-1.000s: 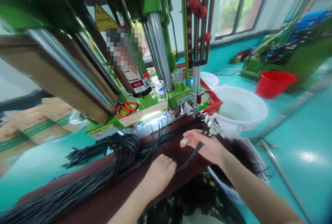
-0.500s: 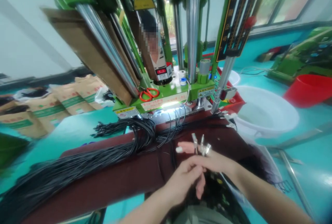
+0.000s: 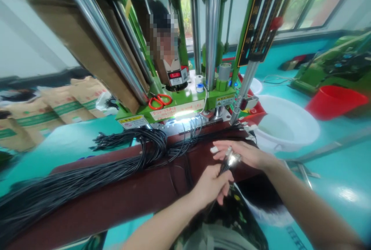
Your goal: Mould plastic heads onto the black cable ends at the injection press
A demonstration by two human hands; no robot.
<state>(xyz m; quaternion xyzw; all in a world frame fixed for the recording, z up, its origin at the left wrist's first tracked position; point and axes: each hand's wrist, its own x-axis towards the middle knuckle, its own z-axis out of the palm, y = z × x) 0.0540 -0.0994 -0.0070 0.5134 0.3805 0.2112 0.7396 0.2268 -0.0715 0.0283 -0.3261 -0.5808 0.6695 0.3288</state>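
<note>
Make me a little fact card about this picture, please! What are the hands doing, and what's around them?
Left hand: closed around a thin dark bundle
Right hand: open, beside the bundle's shiny ends; touching or not, I can't tell
Fingertip cover: white, on the right hand
Table: brown, with long black cords lying along it
Machine: green, behind the table
Scissors: orange-red handles, on the machine
Bucket: red, off to the right
</note>
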